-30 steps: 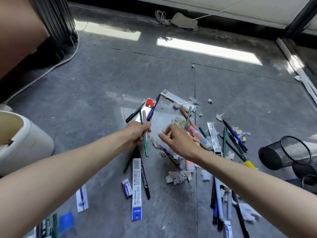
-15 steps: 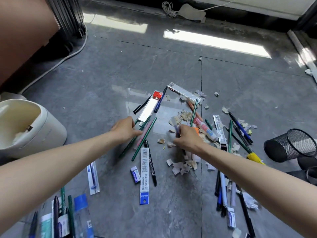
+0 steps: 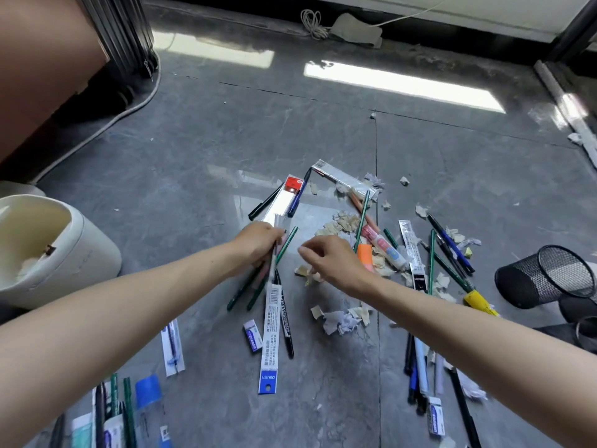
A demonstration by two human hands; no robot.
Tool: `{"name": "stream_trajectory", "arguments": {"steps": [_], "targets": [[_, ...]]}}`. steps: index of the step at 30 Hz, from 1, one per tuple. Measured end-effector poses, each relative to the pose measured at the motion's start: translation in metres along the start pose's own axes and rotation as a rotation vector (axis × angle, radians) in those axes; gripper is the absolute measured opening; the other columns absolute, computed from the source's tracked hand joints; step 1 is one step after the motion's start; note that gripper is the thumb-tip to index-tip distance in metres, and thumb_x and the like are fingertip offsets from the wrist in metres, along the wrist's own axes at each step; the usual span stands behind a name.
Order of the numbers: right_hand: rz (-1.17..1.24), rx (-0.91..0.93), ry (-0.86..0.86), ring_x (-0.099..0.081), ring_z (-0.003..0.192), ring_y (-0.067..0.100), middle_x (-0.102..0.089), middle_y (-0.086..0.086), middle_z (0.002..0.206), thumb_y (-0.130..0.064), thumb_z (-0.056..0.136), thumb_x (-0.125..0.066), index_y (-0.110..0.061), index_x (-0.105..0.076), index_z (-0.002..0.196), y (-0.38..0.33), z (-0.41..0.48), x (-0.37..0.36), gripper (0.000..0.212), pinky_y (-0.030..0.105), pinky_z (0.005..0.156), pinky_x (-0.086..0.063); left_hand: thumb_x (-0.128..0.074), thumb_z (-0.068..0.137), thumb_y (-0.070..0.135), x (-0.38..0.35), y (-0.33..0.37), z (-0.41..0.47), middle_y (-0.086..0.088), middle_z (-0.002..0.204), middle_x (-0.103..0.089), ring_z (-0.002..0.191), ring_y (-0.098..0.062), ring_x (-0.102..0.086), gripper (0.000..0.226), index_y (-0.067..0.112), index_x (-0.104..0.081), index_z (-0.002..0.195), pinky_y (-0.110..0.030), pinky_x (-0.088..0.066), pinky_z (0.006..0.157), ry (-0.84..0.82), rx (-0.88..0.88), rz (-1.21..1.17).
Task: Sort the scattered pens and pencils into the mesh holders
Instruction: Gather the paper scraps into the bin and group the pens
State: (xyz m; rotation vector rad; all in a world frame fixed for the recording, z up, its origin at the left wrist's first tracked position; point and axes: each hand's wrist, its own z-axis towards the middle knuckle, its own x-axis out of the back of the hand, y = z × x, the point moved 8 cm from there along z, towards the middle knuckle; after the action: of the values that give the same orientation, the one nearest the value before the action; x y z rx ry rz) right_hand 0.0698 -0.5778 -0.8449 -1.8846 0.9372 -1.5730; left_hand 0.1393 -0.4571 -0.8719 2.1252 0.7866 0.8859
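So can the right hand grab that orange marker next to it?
Probably yes. The orange marker lies right beside the right hand with nothing on top, only paper scraps around it. That hand seems to hold nothing.

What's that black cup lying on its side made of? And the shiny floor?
The black holder looks like metal wire mesh, painted matt black: you can see through its tiny holes. The floor looks like polished stone or ceramic tile: it mirrors bright light and has thin joints.
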Motion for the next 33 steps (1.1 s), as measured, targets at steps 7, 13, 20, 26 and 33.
{"name": "stream_trajectory", "arguments": {"steps": [7,13,20,26,33], "targets": [[-0.278,-0.026,-0.081,-0.054,0.088,0.015,-0.057,0.001,0.095,-0.024,0.09,-0.06,-0.019,-0.059,0.118,0.021,0.006,-0.002,0.028,0.027,0.073,-0.038,-0.057,0.088,0.039,0.022,-0.012,0.012,-0.002,0.065,-0.052,0.069,-0.024,-0.051,0.036,0.017,-0.046,0.062,-0.031,-0.035,0.059,-0.009,-0.17,0.797],[-0.486,0.011,-0.146,-0.058,0.089,0.023,-0.054,0.003,0.097,-0.027,0.087,-0.059,-0.015,-0.061,0.09,0.022,-0.001,-0.031,0.012,0.029,0.069,-0.041,-0.053,0.088,0.042,0.018,0.011,0.021,-0.001,0.086,-0.058,0.081,-0.027,-0.055,0.026,0.019,-0.046,0.08,-0.035,-0.041,0.063,0.298,-0.352,0.746],[-0.493,-0.019,0.086,-0.051,0.095,0.027,-0.045,0.005,0.107,-0.031,0.088,-0.052,-0.014,-0.06,0.098,0.033,0.004,0.009,0.022,0.036,0.074,-0.044,-0.041,0.095,0.007,-0.05,0.057,0.071,-0.012,0.149,-0.029,0.138,-0.026,-0.027,0.041,0.004,-0.041,0.135,-0.04,-0.029,0.11,0.143,-0.578,0.643],[-0.54,-0.081,0.294,-0.034,0.124,0.029,-0.03,0.008,0.144,-0.016,0.088,-0.047,-0.012,-0.056,0.114,0.052,0.022,0.058,0.027,0.037,0.1,-0.034,-0.035,0.098,0.01,-0.071,0.068,0.106,-0.015,0.146,-0.031,0.137,-0.03,-0.024,0.042,0.003,-0.032,0.139,-0.038,-0.024,0.111,0.146,-0.546,0.744],[-0.478,-0.223,0.209,-0.04,0.116,0.027,-0.042,0.007,0.124,-0.036,0.099,-0.038,-0.031,-0.035,0.145,0.092,0.044,0.081,0.046,0.038,0.098,-0.036,-0.046,0.096,0.012,-0.086,0.09,0.098,-0.007,0.134,-0.049,0.124,-0.024,-0.042,0.037,0.01,-0.048,0.132,-0.039,-0.039,0.1,0.173,-0.804,0.649]]}}
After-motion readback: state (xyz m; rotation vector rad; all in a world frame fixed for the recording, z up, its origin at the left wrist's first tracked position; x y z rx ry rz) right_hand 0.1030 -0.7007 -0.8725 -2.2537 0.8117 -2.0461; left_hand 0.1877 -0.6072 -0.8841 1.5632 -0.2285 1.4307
